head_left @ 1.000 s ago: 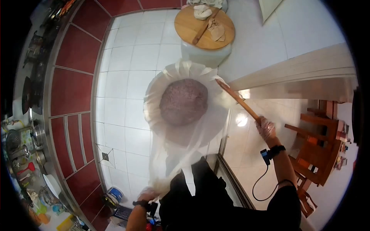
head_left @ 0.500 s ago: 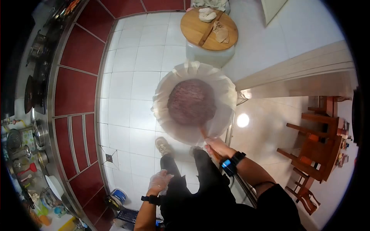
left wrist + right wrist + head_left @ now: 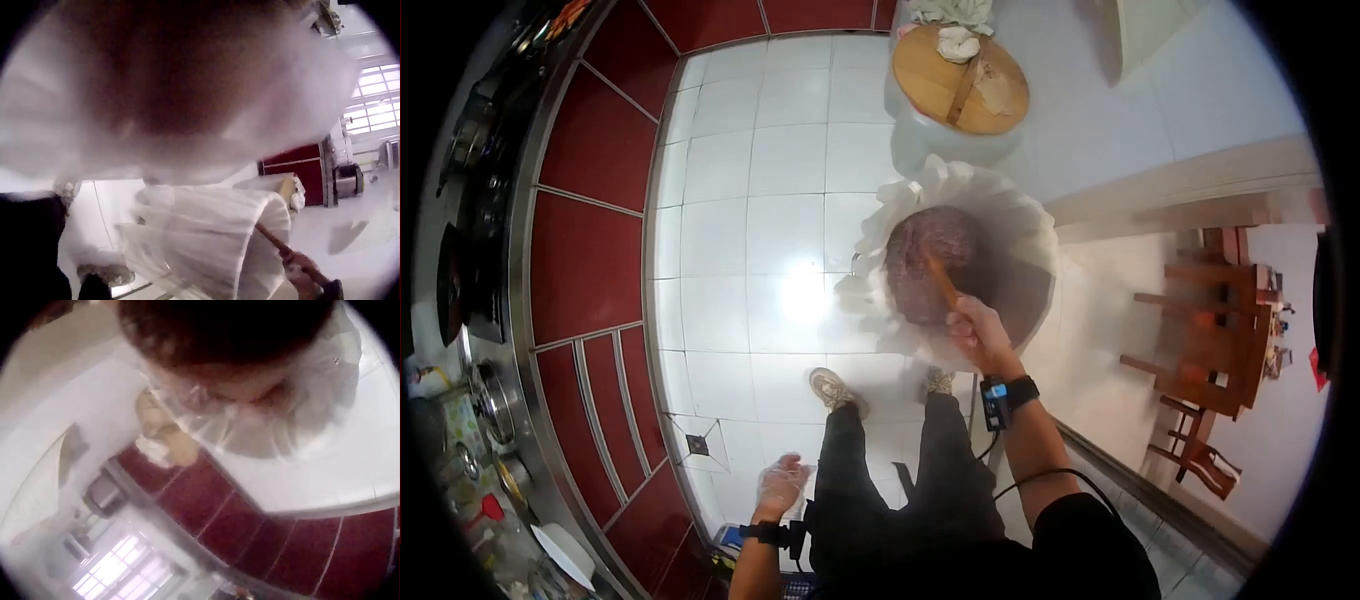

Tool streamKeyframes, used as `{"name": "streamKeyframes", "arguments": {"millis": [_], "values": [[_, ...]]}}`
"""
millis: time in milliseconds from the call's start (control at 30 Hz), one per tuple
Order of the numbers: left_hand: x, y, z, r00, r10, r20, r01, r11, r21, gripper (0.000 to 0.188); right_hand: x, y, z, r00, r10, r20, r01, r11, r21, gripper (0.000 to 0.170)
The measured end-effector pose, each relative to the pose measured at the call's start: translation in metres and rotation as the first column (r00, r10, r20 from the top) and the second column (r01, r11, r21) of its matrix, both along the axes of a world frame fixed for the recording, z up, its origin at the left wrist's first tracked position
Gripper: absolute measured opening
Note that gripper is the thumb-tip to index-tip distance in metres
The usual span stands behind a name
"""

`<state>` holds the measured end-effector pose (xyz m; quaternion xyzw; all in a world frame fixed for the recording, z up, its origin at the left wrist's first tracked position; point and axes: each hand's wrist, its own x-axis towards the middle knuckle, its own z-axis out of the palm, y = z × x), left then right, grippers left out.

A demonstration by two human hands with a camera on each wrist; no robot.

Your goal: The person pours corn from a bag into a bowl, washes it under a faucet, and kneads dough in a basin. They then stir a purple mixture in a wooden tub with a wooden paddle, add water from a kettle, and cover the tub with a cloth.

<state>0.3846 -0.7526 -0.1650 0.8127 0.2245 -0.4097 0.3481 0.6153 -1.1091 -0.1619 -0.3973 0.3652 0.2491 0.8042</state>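
A large round tub lined with a pleated whitish plastic liner point(image 3: 868, 300) stands on the floor in front of me. Inside it lies a reddish-brown, rough-surfaced mass point(image 3: 910, 290). My right hand point(image 3: 978, 332) grips a wooden stick point(image 3: 941, 280) over the tub, and the stick's far end meets the mass. In the left wrist view the same stick point(image 3: 272, 238) slants past the liner's rim. My left hand point(image 3: 782, 484), in a clear plastic glove, hangs beside my left leg with loosely curled fingers and nothing in it.
Beyond the tub, a round wooden board point(image 3: 930, 75) carries a rolling-pin-like stick and crumpled cloths. Red cabinets point(image 3: 590, 260) with a cluttered counter run along the left. On the right are a door frame and wooden chairs point(image 3: 1215, 345). My shoes point(image 3: 832, 388) are close to the tub.
My left hand has let go of the liner, which no longer stretches toward me. My right hand has swung the stick from the tub's right side into the mass. The view has shifted left.
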Motion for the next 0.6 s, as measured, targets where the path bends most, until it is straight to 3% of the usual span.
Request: {"name": "streamKeyframes", "arguments": {"millis": [33, 133, 233, 333, 367, 467, 500, 600], "values": [[0.006, 0.019, 0.0, 1.0, 0.011, 0.001, -0.011, 1.0, 0.019, 0.038, -0.001, 0.01, 0.014, 0.997, -0.071, 0.007, 0.072, 0.994, -0.08, 0.012], [0.013, 0.07, -0.001, 0.999, -0.028, 0.04, 0.026, 0.998, 0.053, 0.034, -0.022, 0.029, 0.014, 0.998, 0.028, -0.06, -0.044, 0.954, -0.297, 0.029], [0.025, 0.098, 0.005, 0.996, -0.057, 0.068, 0.054, 0.997, 0.049, 0.033, -0.038, 0.041, 0.002, 0.978, 0.128, -0.165, -0.159, 0.968, -0.192, 0.03], [0.021, 0.124, -0.017, 0.997, -0.034, 0.063, 0.036, 0.999, -0.034, 0.033, -0.026, 0.04, -0.038, 0.988, 0.058, -0.145, -0.099, 0.948, -0.301, 0.028], [0.025, 0.131, -0.022, 0.997, -0.059, 0.044, 0.061, 0.998, -0.031, 0.033, -0.024, 0.035, -0.043, 0.985, 0.143, -0.094, -0.167, 0.926, -0.338, 0.029], [0.074, 0.133, 0.002, 0.998, -0.05, 0.049, 0.053, 0.996, -0.068, 0.034, -0.024, 0.045, -0.004, 0.996, 0.007, -0.09, -0.055, 0.843, -0.535, 0.019], [0.082, 0.141, -0.004, 0.996, -0.058, 0.065, 0.062, 0.996, -0.063, 0.034, -0.024, 0.048, 0.019, 0.988, -0.138, -0.074, 0.08, 0.851, -0.52, 0.024], [0.148, 0.148, -0.006, 0.985, -0.159, 0.071, 0.163, 0.986, -0.039, 0.035, -0.011, 0.029, 0.01, 0.979, -0.198, -0.04, 0.132, 0.776, -0.617, 0.034]]}}
